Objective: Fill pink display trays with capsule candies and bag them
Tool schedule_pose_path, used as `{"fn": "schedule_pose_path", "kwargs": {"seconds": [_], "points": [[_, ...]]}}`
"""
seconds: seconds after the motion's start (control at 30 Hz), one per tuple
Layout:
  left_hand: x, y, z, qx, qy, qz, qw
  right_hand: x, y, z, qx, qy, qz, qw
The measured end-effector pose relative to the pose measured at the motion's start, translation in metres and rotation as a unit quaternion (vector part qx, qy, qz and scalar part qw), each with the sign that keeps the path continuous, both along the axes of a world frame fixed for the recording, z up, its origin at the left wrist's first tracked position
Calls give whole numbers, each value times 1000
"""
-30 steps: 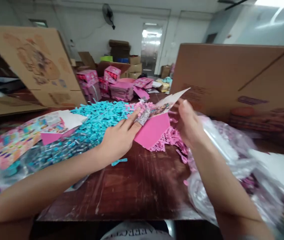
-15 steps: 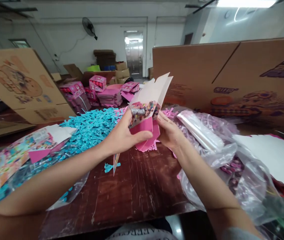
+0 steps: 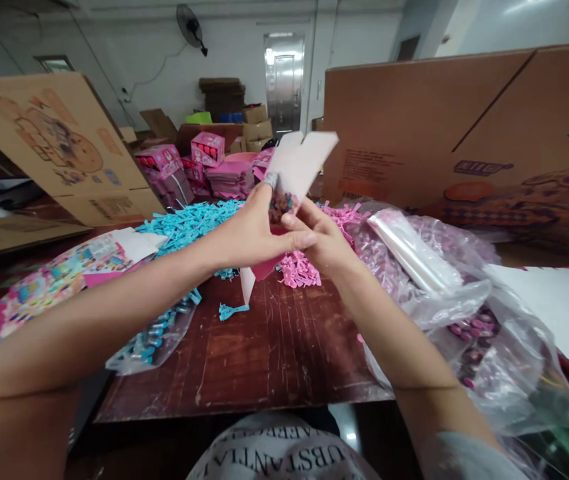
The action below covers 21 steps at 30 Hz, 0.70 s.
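A folding carton (image 3: 298, 160) of printed card, white and pink with small pictures, is held up over the middle of the table, its flaps spread. My left hand (image 3: 251, 230) grips its left side, with the thumb stretched across toward my right hand (image 3: 325, 235). The right hand's fingers close on the carton's lower right edge. Much of the lower carton is hidden behind both hands. A white flap (image 3: 247, 285) hangs below the left hand, close to a small blue plastic piece (image 3: 233, 311) on the table.
Heaps of blue plastic pieces (image 3: 191, 223) and pink pieces (image 3: 300, 269) lie behind the hands. Flat printed cartons (image 3: 77, 263) lie left, clear plastic bags (image 3: 417, 260) and white card (image 3: 529, 307) right. Large cardboard boxes (image 3: 414, 127) stand behind; the dark wooden table (image 3: 284, 353) ends near me.
The carton has turned and tilted, showing more of its white side and less of its pink part. My hands have come closer together, the left thumb now meeting the right hand. The camera view has shifted.
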<state>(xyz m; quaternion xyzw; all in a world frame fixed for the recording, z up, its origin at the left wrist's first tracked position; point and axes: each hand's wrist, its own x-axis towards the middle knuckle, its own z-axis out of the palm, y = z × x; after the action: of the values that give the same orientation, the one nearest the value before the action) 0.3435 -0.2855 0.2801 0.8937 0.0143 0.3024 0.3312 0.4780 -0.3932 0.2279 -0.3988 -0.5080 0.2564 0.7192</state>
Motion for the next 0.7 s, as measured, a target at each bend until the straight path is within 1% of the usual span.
{"fn": "schedule_pose_path", "kwargs": {"seconds": [0.1, 0.17, 0.27, 0.33, 0.37, 0.43, 0.5, 0.53, 0.6, 0.7], "points": [[-10, 7, 15, -56, 44, -5, 997, -1, 10, 4, -5, 20, 62, 998], [-17, 9, 22, -95, 52, -19, 994, -2, 14, 4, -19, 34, 85, 996], [-26, 12, 27, -122, 48, -47, 990, -5, 18, 3, -38, 43, 92, 994], [-30, 15, 28, -111, 40, -39, 992, -8, 20, 3, -45, 38, 78, 995], [-33, 18, 29, -103, 34, -19, 994, -10, 21, 3, -44, 33, 64, 996], [-37, 23, 33, -95, 20, 49, 994, -12, 20, 4, -35, 9, 24, 999], [-44, 29, 42, -107, 23, 128, 986, -12, 17, 6, -17, -41, -28, 999], [-49, 32, 48, -120, 34, 156, 980, -10, 15, 7, -7, -75, -54, 996], [-62, 39, 64, -152, 60, 176, 971, -2, 9, 11, 8, -139, -90, 986], [-92, 57, 92, -200, 81, 184, 959, 20, -1, 19, 5, -189, -109, 976]]}}
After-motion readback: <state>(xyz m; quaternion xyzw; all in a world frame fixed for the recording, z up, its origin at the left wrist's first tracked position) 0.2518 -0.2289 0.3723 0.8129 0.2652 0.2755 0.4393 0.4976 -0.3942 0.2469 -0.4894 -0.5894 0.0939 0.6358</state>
